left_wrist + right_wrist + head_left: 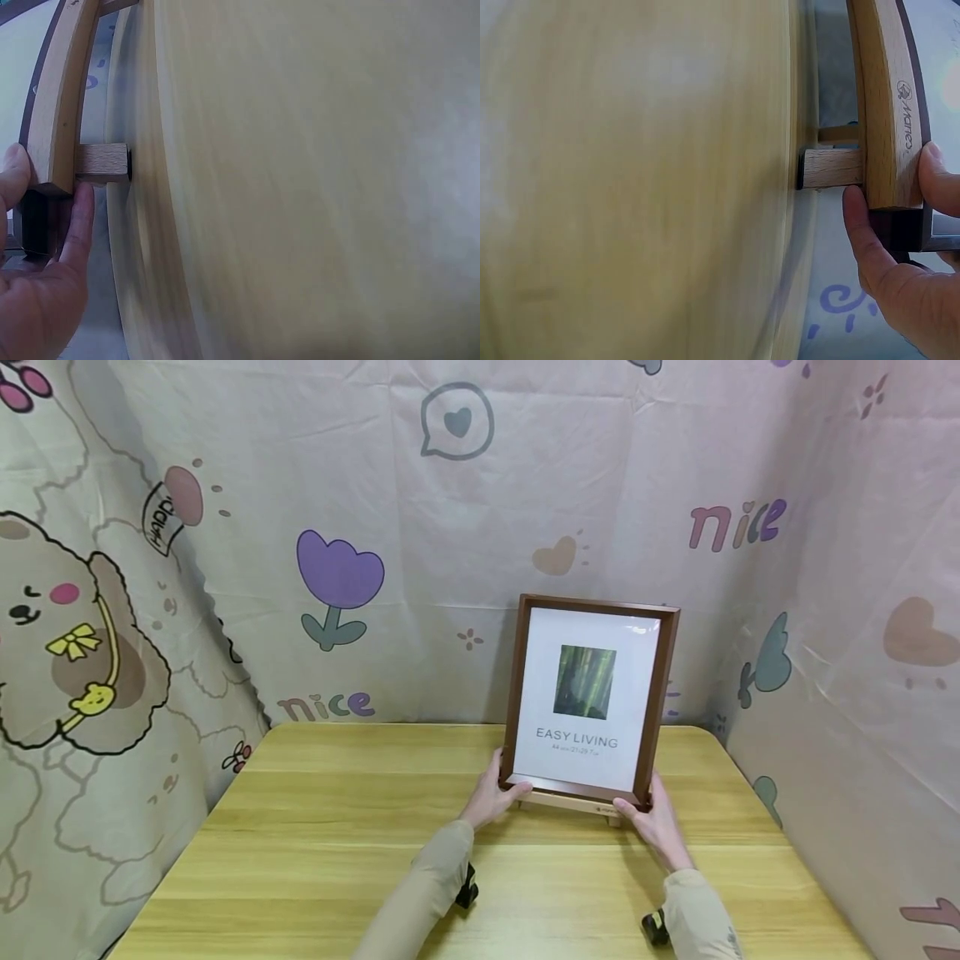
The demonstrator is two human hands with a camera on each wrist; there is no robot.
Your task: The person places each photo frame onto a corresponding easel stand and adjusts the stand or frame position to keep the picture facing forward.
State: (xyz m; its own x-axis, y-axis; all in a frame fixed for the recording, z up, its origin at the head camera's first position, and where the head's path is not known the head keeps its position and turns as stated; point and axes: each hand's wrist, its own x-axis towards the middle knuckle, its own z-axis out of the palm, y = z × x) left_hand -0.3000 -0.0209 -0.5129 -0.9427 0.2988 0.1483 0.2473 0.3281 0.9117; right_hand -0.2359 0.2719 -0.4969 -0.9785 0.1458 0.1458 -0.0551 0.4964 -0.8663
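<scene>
A brown wooden picture frame [588,693] stands upright, leaning slightly back, with a green forest print and "EASY LIVING" on its white sheet. Under its lower edge runs the pale wooden ledge of a small easel [566,803], whose short feet point toward the front. My left hand [491,795] grips the frame's lower left corner, thumb on the front. At the lower right corner my right hand [662,825] holds the frame the same way. In the right wrist view the easel ledge [889,112] carries a small printed logo, and the right forefinger touches beside a foot [832,168].
The light wood table [360,827] reaches back to a patterned cloth [450,527] hanging behind it. More cloth hangs along the left and right sides. The easel stands toward the table's back, right of the middle. Black devices [467,887] sit at both wrists.
</scene>
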